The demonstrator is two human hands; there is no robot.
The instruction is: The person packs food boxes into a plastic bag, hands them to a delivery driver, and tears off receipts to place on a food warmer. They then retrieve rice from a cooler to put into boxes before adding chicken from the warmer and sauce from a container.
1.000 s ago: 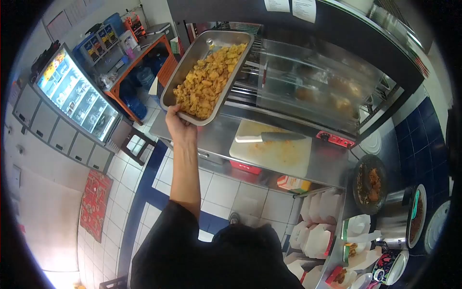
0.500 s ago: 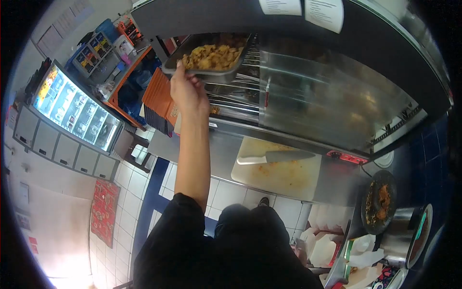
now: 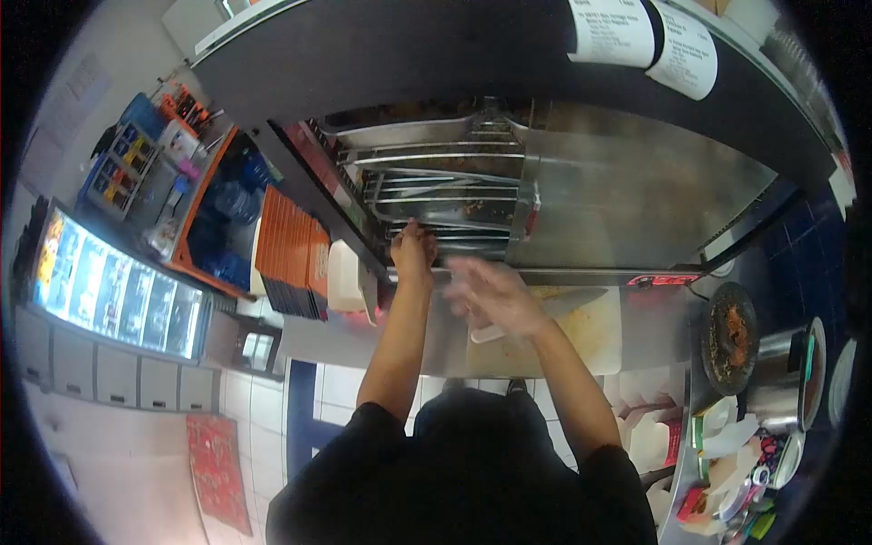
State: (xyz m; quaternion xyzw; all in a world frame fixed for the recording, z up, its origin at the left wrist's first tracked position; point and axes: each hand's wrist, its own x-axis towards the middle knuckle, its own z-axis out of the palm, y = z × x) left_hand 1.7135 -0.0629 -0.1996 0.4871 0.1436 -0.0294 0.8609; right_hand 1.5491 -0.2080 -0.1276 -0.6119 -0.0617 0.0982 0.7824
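Note:
My left hand [image 3: 413,247] reaches to the lower opening of the glass-fronted food cabinet [image 3: 627,195], its fingers bent at the wire racks. What those fingers hold, if anything, is hidden. Blurred by motion, my right hand [image 3: 490,292] hovers in front of the cabinet's lower edge with its fingers apart and nothing visible in them. Behind it lie a knife [image 3: 581,301] and a stained cutting board [image 3: 581,341], both partly covered by the hand. On the cabinet's upper rack sits a metal tray [image 3: 404,136]; its contents are barely visible.
Left of the cabinet stand a stack of orange folded boxes [image 3: 289,245] and a white container [image 3: 347,280]. To the right are a stone mortar [image 3: 729,341] with reddish paste, a steel pot [image 3: 781,363] and open takeaway boxes [image 3: 649,436]. Paper slips [image 3: 613,32] hang above.
The tray of yellowish food has left my left hand; a tray now sits on the upper rack. My left hand moved down to the lower racks, and my right hand came into view.

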